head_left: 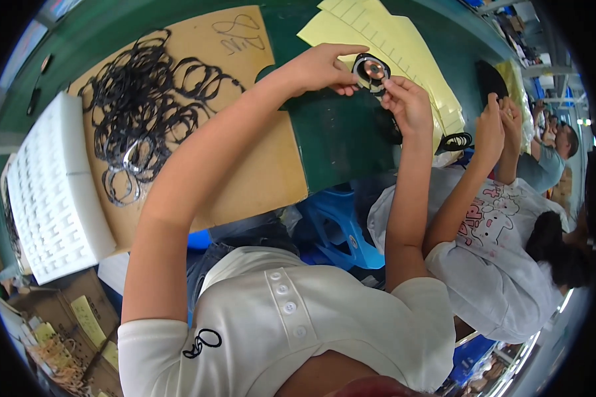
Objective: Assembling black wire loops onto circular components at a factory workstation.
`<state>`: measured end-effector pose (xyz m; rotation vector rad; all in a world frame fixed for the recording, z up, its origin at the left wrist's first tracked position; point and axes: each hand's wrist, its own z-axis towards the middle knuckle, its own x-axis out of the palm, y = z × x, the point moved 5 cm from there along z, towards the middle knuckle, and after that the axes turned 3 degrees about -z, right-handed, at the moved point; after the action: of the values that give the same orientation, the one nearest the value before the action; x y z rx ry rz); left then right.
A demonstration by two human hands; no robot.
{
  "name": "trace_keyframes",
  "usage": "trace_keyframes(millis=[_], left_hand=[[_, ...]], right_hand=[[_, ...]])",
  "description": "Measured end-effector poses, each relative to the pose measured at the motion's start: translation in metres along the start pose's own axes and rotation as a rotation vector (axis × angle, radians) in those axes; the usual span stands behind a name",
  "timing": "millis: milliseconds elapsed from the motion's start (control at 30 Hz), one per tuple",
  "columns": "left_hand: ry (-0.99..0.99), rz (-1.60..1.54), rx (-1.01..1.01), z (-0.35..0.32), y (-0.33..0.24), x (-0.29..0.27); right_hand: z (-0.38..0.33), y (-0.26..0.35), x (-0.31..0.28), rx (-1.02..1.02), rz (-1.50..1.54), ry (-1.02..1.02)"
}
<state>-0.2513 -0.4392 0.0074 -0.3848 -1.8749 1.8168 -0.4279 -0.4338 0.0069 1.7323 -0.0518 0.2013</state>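
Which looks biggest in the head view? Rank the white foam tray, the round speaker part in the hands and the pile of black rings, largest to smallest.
1. White foam tray, though it lies nearer the rim of the fisheye picture, so its size is uncertain.
2. Pile of black rings, close to the tray in spread.
3. Round speaker part, clearly the smallest.

black rings, cardboard — white foam

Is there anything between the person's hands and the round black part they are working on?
No. Both the left hand and the right hand already touch the round black part, held up over the green table; nothing visible lies between.
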Motion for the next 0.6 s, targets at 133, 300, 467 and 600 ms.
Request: trace_keyframes(millis=[133, 300, 467, 600], left_hand=[[-0.146, 0.248, -0.006, 0.043, 0.012, -0.013], [-0.246, 0.45, 0.099, 0.065, 0.023, -0.02], [-0.218, 0.698, 0.091, 0.07, 0.015, -0.012], [-0.177, 0.786, 0.163, 0.074, 0.011, -0.005]], right_hand=[[0.025, -0.012, -0.033, 0.045, -0.074, -0.122], [0.042, -0.02, -0.065, 0.118, -0.163, -0.255], [0.042, -0.011, -0.045, 0.147, -0.239, -0.249], [0.045, -0.009, -0.039, 0.119, -0.335, -0.261]])
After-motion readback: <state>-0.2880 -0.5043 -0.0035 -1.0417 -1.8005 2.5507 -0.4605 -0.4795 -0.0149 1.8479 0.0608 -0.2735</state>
